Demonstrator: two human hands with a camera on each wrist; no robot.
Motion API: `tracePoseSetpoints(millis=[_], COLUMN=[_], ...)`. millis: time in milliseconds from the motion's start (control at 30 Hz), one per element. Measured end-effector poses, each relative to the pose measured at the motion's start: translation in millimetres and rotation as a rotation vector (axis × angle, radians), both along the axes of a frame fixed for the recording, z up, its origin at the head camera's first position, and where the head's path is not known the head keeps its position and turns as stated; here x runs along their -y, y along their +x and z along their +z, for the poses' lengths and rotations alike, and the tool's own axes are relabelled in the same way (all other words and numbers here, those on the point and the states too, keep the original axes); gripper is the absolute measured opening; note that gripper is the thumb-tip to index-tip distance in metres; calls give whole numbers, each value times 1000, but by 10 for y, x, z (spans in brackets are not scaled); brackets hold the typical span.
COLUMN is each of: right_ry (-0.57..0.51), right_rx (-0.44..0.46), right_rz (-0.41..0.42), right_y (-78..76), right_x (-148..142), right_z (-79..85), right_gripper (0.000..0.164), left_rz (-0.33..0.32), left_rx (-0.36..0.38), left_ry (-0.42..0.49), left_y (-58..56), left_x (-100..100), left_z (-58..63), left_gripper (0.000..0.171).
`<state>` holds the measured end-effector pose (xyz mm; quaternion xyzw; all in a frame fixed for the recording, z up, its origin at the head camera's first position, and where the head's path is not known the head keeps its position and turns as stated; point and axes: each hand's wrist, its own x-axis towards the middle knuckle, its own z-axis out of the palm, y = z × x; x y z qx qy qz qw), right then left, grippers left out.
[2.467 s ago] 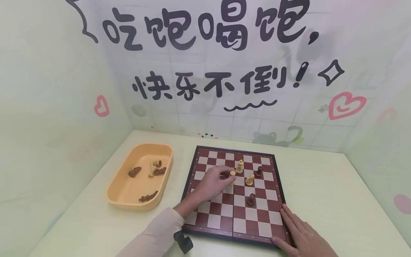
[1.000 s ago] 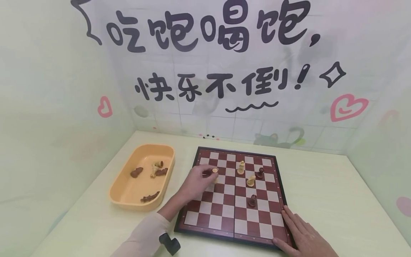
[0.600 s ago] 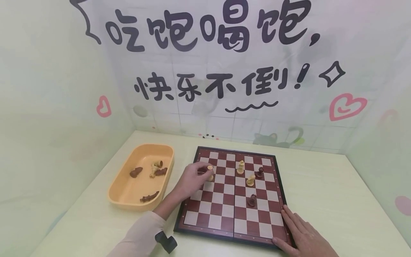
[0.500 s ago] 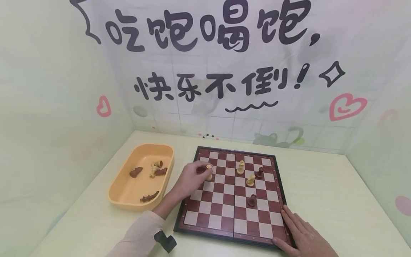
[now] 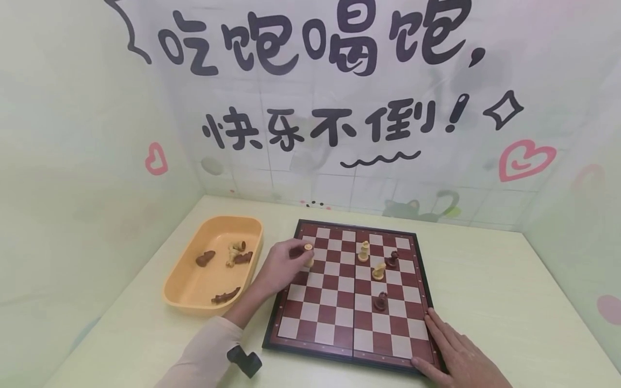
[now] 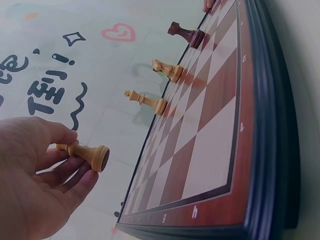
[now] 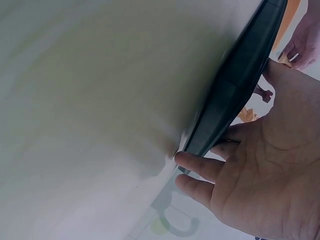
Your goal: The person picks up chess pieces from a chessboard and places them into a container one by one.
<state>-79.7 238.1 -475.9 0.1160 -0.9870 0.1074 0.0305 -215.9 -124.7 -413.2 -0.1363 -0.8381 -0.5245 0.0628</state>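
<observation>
My left hand [image 5: 283, 264] pinches a pale chess piece [image 6: 89, 154] between thumb and fingers above the left side of the chessboard [image 5: 330, 312]. Its dark underside shows in the left wrist view, so it is off the squares; the fingers cover part of its top. Upright on the board stand a pale king [image 5: 363, 252], a pale knight [image 5: 378, 271], a dark piece [image 5: 392, 260] behind it and another dark piece [image 5: 380, 301] nearer the front. My right hand [image 5: 461, 353] rests along the board's right front corner, fingers extended against its edge [image 7: 220, 107].
Left of the board sits a yellow-orange tray [image 5: 181, 269]. Inside lie several pieces, among them a dark one [image 5: 205, 258], a pale one [image 5: 233, 253] and a long dark one [image 5: 226, 296]. A printed wall sheet [image 5: 310, 183] rises behind the table [image 5: 495, 280].
My left hand has carried the pale piece leftward from beside the king, across the board to its left side, and slightly upward lately. My right hand stays at the corner.
</observation>
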Motion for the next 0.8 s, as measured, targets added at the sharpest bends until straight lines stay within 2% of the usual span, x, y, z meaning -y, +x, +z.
tracePoseSetpoints(millis=[267,500,800], right_ry=[-2,2,-7], right_rx=[32,80,74], right_rz=[-6,-20,-17], right_y=[-14,-10,-6], right_x=[8,5,-4], right_z=[6,0,-1], right_gripper=[103,107,106], left_rz=[15,30,46], left_rx=[-16,-24,-9], left_ry=[-13,11,-10], left_y=[-2,-4,0], left_x=[78,170,305], left_z=[42,62,39], left_gripper=[24,24,27])
